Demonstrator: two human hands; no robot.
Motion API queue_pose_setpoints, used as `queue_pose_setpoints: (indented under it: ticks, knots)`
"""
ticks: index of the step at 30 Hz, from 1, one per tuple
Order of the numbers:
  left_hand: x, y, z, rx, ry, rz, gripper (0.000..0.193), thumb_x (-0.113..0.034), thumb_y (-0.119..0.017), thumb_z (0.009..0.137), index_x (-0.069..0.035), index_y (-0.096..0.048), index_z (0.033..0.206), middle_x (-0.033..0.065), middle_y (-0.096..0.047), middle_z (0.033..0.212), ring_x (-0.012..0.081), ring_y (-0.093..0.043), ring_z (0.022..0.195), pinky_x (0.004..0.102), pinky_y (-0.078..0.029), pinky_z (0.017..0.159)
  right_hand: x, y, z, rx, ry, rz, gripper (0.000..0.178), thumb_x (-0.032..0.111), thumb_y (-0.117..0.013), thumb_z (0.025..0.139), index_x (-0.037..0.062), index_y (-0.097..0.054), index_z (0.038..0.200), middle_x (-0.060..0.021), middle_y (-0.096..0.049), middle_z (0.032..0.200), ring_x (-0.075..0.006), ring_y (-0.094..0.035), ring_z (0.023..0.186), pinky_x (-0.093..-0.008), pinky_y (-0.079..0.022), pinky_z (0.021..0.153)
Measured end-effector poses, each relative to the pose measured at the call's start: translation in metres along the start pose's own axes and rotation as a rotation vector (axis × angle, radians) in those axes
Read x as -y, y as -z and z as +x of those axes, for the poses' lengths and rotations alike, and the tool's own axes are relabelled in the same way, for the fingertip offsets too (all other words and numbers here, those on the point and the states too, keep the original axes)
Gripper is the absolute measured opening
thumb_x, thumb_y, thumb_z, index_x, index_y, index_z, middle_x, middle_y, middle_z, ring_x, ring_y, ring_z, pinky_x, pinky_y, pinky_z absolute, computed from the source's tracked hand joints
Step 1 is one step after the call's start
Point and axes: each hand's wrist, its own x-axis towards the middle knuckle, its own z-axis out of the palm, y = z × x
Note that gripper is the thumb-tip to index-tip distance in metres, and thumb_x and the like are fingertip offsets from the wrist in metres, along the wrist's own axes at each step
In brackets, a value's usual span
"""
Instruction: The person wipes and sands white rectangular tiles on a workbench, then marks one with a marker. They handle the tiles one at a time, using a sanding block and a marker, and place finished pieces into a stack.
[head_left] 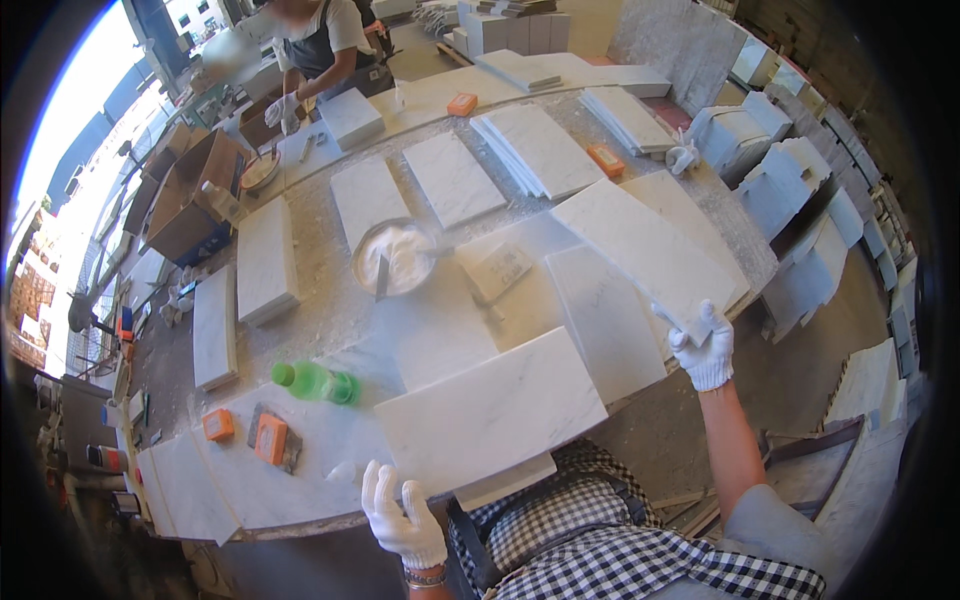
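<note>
My right hand (706,352), in a white knit glove, grips the near corner of a white marble tile (640,250). That tile lies slanted over another pale tile (690,215) at the right side of the worktable. Also gloved, my left hand (402,520) is open, with fingers apart and nothing in them, just off the table's front edge. Closest to it is a grey-veined marble tile (490,410) that juts slightly over the edge, above a second slab (505,485). A green plastic bottle (316,384) lies on its side left of this tile.
A bowl of white paste (395,257) with a spatula stands mid-table. Orange blocks (270,438) and marble stacks (268,260) are spread around. A cardboard box (195,190) is at the left. A co-worker (325,50) stands across the table. Slabs (785,185) lean at the right.
</note>
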Motion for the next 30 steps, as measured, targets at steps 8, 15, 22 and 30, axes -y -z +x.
queue_pose_setpoints:
  ticks: [8,15,22,30]
  knots:
    - [0.007,-0.02,0.013,0.469,-0.024,0.286,0.079,-0.033,-0.065,0.094,0.004,-0.028,0.153,0.0346,-0.026,0.156,0.0518,-0.026,0.143,0.0566,-0.021,0.119,-0.024,-0.049,0.176,-0.004,-0.085,0.027,0.036,0.025,-0.065,0.095,0.0091,-0.057,0.127,-0.0183,-0.061,0.133,-0.0447,-0.056,0.125,-0.043,-0.061,0.067]
    - [0.006,-0.021,0.011,0.43,0.01,0.239,0.079,-0.035,-0.068,0.092,0.002,-0.033,0.152,0.0343,-0.029,0.155,0.0518,-0.028,0.143,0.0563,-0.021,0.119,-0.058,-0.1,0.314,-0.214,-0.084,-0.044,0.035,0.025,-0.058,0.098,0.0098,-0.053,0.129,-0.0181,-0.061,0.133,-0.0423,-0.063,0.117,-0.0399,-0.061,0.066]
    - [0.0,-0.018,0.01,0.475,0.066,0.286,0.091,-0.04,-0.071,0.088,0.0,-0.023,0.155,0.035,-0.028,0.153,0.0619,-0.03,0.135,0.0656,-0.026,0.112,-0.019,-0.085,0.28,-0.211,-0.56,-1.198,0.065,0.062,-0.052,0.096,0.0017,-0.06,0.117,-0.0125,-0.069,0.087,-0.0259,-0.069,0.065,-0.0342,-0.048,0.042]
    - [-0.017,-0.022,0.058,0.638,-0.141,0.685,0.101,-0.068,-0.057,0.087,0.005,-0.03,0.151,0.0347,-0.02,0.158,0.0544,-0.012,0.147,0.0724,-0.005,0.114,0.04,-0.082,0.137,-0.052,-0.529,-1.382,0.073,0.058,-0.053,0.097,-0.0077,-0.054,0.13,-0.0173,-0.066,0.082,-0.0255,-0.067,0.057,-0.0365,-0.053,0.038]
